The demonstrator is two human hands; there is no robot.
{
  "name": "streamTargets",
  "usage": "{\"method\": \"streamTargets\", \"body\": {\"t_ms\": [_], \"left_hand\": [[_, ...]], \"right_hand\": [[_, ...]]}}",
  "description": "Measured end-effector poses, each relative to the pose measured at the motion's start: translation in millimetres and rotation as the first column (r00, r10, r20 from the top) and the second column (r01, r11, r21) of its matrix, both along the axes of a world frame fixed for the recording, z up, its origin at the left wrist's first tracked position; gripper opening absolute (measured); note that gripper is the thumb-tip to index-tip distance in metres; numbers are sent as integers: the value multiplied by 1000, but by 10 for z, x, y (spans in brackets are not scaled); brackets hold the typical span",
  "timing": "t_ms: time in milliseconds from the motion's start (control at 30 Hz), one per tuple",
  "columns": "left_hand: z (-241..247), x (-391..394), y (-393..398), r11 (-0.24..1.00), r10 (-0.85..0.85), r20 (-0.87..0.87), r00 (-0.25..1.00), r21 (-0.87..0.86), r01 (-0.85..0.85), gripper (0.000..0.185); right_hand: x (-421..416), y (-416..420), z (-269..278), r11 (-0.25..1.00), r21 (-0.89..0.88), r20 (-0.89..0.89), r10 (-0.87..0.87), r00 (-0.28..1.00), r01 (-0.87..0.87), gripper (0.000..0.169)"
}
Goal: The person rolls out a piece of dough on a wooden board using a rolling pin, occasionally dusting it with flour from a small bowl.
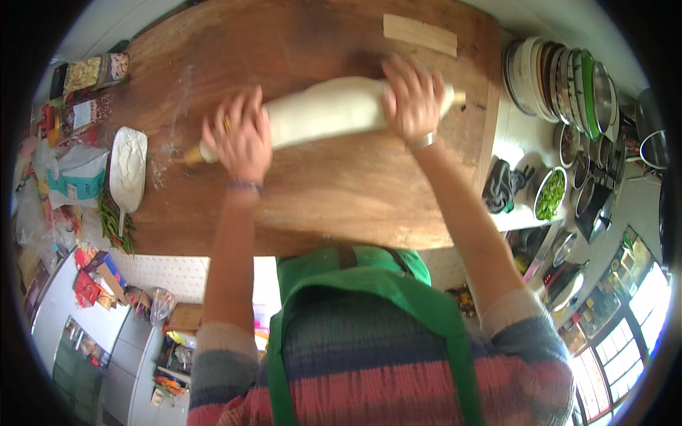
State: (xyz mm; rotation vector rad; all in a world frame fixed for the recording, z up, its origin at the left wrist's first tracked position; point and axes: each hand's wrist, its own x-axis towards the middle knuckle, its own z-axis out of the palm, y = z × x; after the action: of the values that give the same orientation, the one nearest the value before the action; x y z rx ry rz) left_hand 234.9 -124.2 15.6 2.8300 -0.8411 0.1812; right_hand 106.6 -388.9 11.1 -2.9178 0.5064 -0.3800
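A sheet of pale dough is wrapped around a wooden rolling pin, which lies aslant on the wooden board. The pin's bare ends stick out past the dough on both sides. My left hand presses on the roll near its left end, fingers over the top, a ring on one finger. Toward the other end, my right hand rests on the dough in the same way. Both hands are slightly blurred, and the roll hides the board under it.
At the board's left edge lie a scoop of flour, green chillies, a plastic bag and jars. A wooden strip lies far right. Beyond the right edge stand stacked basins, a cloth and a bowl of chopped greens.
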Motion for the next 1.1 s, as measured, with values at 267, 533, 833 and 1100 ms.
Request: {"method": "streamTargets", "body": {"t_ms": [267,533,833,1100], "left_hand": [[-6,727,-131,996,88,67,994,17,-89,36],[-34,624,-15,999,37,43,998,-35,-36,33],[39,-1178,1144,995,-95,-100,991,25,98,23],[328,224,234,999,-37,53,998,-28,39,33]], "right_hand": [[524,-727,-227,997,-63,147,-30,989,40,31],[460,-696,-89,996,-70,-19,-58,998,56,39],[-1678,631,26,995,82,-113,-41,993,50,27],[-212,-123,306,992,65,215,-122,969,110,32]]}}
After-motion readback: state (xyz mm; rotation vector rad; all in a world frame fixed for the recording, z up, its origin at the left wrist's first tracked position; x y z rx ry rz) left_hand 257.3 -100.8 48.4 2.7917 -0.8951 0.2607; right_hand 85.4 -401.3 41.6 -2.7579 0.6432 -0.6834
